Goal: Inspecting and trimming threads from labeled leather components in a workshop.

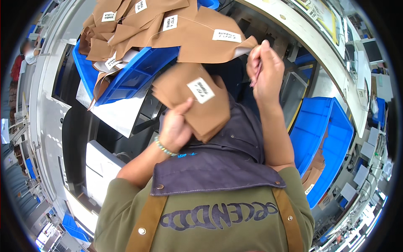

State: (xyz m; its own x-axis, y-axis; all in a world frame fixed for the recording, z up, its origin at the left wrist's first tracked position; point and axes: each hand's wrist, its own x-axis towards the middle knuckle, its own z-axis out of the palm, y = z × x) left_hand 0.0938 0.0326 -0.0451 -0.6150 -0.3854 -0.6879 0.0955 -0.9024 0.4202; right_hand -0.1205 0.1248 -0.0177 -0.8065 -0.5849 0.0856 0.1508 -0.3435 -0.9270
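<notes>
Several labelled brown panels (pixel 208 113), clamped in the grip of the left hand (pixel 176 128) above the dark apron (pixel 210 178), could fan out and slip if that hold slackens, while the right hand (pixel 268 69) appears closed around a slim dark-pink item (pixel 257 72).

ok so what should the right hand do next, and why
Probably ease the outstretched brown piece toward the brown stack: the right hand is at that piece's tip, and the left hand holds the stack, which likewise shows a white label.
</notes>
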